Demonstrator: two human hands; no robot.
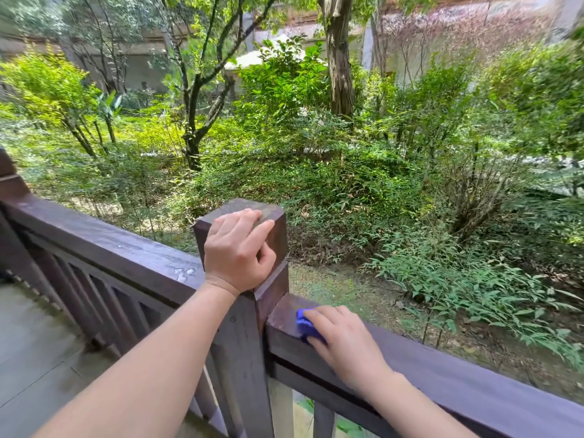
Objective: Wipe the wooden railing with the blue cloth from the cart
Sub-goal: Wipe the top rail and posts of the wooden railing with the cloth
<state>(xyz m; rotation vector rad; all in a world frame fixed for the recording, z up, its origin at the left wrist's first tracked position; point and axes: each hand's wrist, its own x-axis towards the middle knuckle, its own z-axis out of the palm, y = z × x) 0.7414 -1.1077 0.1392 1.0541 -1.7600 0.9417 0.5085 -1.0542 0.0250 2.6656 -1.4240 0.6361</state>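
Observation:
A dark brown wooden railing (474, 384) runs from the left edge to the lower right, broken by a square post (275, 235) in the middle. My left hand (237, 254) rests on the post's near top corner, fingers curled over it, holding nothing else. My right hand (347, 339) presses a bunched blue cloth (306, 327) flat onto the top of the rail just right of the post. Only the cloth's left edge shows from under my fingers. The cart is not in view.
The left rail section (104, 245) carries a few pale spots near the post. Slats (94, 305) fill the space under it. A grey deck floor (38, 349) lies at lower left. Beyond the railing are shrubs, trees (339, 74) and bare ground.

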